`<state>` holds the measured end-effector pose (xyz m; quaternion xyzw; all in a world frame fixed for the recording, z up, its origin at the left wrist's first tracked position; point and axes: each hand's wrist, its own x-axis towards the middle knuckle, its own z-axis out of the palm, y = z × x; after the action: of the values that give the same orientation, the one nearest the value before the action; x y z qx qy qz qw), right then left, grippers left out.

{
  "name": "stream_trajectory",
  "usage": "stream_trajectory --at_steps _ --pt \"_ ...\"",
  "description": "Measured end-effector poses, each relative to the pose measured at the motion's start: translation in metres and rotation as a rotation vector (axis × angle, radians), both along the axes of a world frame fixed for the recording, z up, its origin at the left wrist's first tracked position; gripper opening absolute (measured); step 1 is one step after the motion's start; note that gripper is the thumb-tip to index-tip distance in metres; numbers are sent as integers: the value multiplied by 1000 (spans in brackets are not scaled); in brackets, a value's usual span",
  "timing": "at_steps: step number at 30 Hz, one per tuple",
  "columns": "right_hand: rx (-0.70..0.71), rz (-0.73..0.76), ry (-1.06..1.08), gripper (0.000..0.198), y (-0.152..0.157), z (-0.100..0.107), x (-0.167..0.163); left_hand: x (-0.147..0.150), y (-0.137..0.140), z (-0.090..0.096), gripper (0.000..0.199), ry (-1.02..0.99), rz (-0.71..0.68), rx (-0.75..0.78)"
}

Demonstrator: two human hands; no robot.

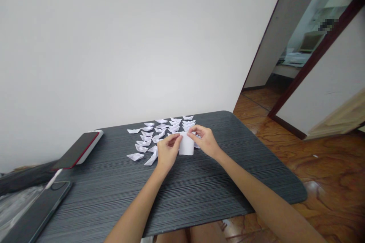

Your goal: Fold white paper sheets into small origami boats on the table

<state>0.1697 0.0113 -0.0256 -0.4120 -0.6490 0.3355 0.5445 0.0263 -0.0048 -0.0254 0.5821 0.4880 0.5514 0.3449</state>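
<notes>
A small white sheet of paper (pixel 186 145) hangs between my two hands, held up above the dark table (pixel 228 182). My left hand (pixel 167 152) pinches its upper left corner between thumb and fingers. At the upper right corner, my right hand (pixel 205 141) grips it the same way. Behind and to the left of the hands, several folded white paper boats (pixel 146 134) stand in loose rows on the table. The sheet and my hands hide some of the boats. One boat (pixel 135 156) lies apart at the left front of the group.
At the table's left edge a phone with a red rim (pixel 78 151) lies on a white object, with a cable near it. A second dark phone (pixel 40 212) is closer to me. A white wall (pixel 128 45) rises behind the table; a doorway opens at right over wooden floor (pixel 319 167).
</notes>
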Motion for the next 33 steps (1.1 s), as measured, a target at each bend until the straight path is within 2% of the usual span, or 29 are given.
stream_trajectory --at_steps 9,17,20,23,26,33 --pt "43 -20 -29 10 -2 1 0 -1 0 -3 21 28 -27 20" --pt "4 -9 0 10 -4 3 0 0 -2 1 21 -22 -60 -22" --pt "-104 54 111 16 -4 6 -1 0 -1 4 22 -88 -76 -75" --pt "-312 131 243 32 -4 8 -1 -1 0 5 23 -154 -79 -123" --pt "-464 166 278 31 -4 10 0 -2 1 5 24 -208 -76 -161" --pt "-514 164 304 26 -4 8 1 -1 0 7 24 -233 -78 -195"
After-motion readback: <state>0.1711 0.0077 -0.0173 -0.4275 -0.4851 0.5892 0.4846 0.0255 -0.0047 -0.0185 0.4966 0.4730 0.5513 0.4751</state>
